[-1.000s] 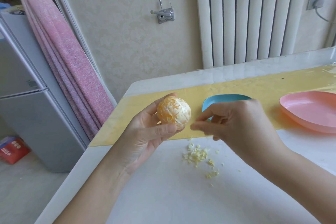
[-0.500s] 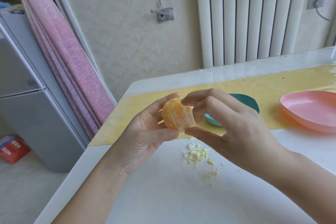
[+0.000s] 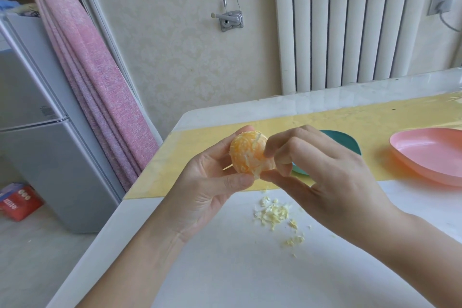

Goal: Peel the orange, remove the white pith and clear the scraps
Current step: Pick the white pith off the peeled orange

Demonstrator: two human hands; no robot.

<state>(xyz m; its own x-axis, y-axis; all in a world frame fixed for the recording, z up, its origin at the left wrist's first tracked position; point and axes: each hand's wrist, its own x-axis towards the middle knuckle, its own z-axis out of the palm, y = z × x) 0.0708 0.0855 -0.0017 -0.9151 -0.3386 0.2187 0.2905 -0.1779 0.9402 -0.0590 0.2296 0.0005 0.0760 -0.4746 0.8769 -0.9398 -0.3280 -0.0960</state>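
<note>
I see a home room: a white radiator on a wallpapered wall, a socket just right of it, a pink curtain and a fridge well to its left.

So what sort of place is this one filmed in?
Probably a home kitchen or dining corner: a small fridge, a wall radiator, and a pink dish on the table.

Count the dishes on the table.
2: a teal dish on the mat, partly hidden behind the right hand; a pink dish at the right, cut off by the frame edge.
</note>
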